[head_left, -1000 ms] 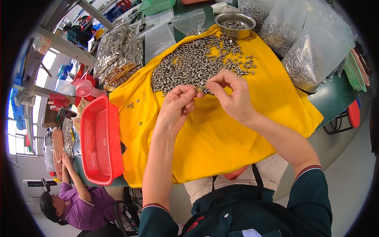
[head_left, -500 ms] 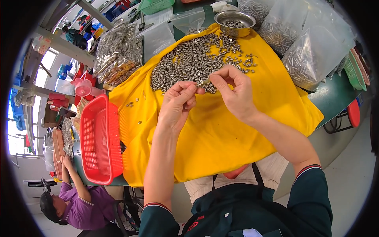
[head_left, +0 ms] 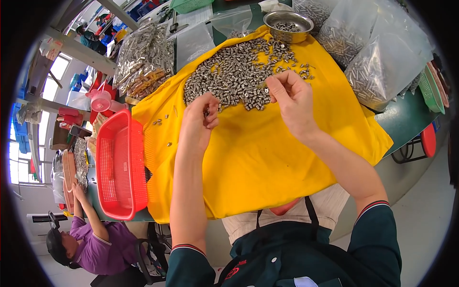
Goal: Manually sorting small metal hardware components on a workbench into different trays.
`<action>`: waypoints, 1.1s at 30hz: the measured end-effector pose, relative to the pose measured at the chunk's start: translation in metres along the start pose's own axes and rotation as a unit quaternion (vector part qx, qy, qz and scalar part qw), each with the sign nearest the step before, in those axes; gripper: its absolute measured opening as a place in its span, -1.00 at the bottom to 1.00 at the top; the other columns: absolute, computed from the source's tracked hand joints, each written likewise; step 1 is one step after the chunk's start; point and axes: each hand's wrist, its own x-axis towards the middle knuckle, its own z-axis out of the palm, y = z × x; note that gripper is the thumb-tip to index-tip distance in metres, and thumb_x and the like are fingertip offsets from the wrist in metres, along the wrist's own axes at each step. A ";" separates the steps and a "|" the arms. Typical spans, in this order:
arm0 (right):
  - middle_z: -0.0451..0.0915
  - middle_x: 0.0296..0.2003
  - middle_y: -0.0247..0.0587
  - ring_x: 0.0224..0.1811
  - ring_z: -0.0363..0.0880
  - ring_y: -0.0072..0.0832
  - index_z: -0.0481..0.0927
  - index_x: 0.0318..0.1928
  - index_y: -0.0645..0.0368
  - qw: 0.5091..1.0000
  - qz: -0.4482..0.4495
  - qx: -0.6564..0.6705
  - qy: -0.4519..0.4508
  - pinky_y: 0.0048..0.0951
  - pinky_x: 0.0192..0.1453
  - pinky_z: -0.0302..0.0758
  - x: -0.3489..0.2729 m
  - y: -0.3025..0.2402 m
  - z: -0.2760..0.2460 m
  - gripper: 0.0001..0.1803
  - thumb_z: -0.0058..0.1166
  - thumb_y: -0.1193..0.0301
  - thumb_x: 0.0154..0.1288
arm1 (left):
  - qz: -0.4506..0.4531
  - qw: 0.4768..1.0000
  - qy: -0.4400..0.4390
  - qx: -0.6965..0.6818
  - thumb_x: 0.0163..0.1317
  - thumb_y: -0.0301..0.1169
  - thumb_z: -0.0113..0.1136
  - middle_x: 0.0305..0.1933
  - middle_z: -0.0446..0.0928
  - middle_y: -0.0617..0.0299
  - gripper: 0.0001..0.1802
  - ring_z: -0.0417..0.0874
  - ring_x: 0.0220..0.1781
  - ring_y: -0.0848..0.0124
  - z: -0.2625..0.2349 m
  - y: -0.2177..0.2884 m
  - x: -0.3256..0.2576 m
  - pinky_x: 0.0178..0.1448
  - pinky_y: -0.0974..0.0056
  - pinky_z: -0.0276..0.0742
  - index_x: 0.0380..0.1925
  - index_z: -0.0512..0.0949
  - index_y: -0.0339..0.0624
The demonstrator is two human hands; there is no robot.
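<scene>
Small metal cylinders (head_left: pixel 224 79) lie heaped on yellow cloth (head_left: pixel 267 158).

Dark green short-sleeved shirt (head_left: pixel 287 251), red-and-white-striped cuffs (head_left: pixel 373 205), black straps (head_left: pixel 311 213), beige trousers (head_left: pixel 331 203)

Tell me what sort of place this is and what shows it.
Probably a factory workshop: a heap of small metal parts lies on a yellow cloth, clear bags of metal pieces sit to its right, and another person sits at the left.

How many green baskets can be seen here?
2: one basket at the top, left of the bowl; another basket at the far right. Others may be hidden.
</scene>
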 end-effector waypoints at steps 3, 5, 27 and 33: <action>0.38 -0.63 -0.52 -0.59 0.22 -0.81 0.47 -0.49 0.22 1.000 0.004 -0.008 -0.007 -0.72 -0.53 0.21 0.000 0.001 -0.001 -0.86 0.07 0.43 0.15 | 0.107 0.900 0.128 0.402 -0.04 -0.45 0.18 -0.64 0.36 0.35 -0.87 0.19 -0.67 0.56 0.004 -0.006 0.002 -0.56 0.49 0.09 -0.58 0.47 -0.28; 0.39 -0.62 -0.51 -0.59 0.24 -0.81 0.47 -0.48 0.23 1.000 0.002 -0.009 -0.007 -0.71 -0.52 0.22 -0.001 -0.002 0.000 -0.86 0.07 0.43 0.15 | 0.136 0.775 0.163 0.596 -0.06 -0.44 0.21 -0.74 0.29 0.34 -0.84 0.22 -0.69 0.57 0.006 -0.010 0.000 -0.57 0.43 0.13 -0.60 0.50 -0.32; 0.47 -0.58 -0.39 -0.54 0.35 -0.71 0.47 -0.49 0.23 0.991 -0.065 -0.050 -0.105 -0.65 -0.45 0.30 -0.007 -0.006 0.002 -0.89 0.09 0.48 0.10 | -0.078 0.990 -0.110 0.047 0.12 -0.45 0.12 -0.47 0.48 0.25 -0.96 0.18 -0.63 0.71 0.009 -0.012 -0.004 -0.58 0.60 0.04 -0.45 0.49 -0.16; 0.47 -0.58 -0.36 -0.55 0.35 -0.69 0.47 -0.49 0.24 0.989 -0.081 -0.063 -0.105 -0.63 -0.47 0.31 -0.007 -0.008 0.003 -0.89 0.09 0.49 0.09 | -0.068 0.990 -0.112 0.060 0.13 -0.45 0.12 -0.48 0.49 0.25 -0.95 0.21 -0.62 0.70 0.007 -0.012 -0.004 -0.57 0.59 0.06 -0.46 0.49 -0.16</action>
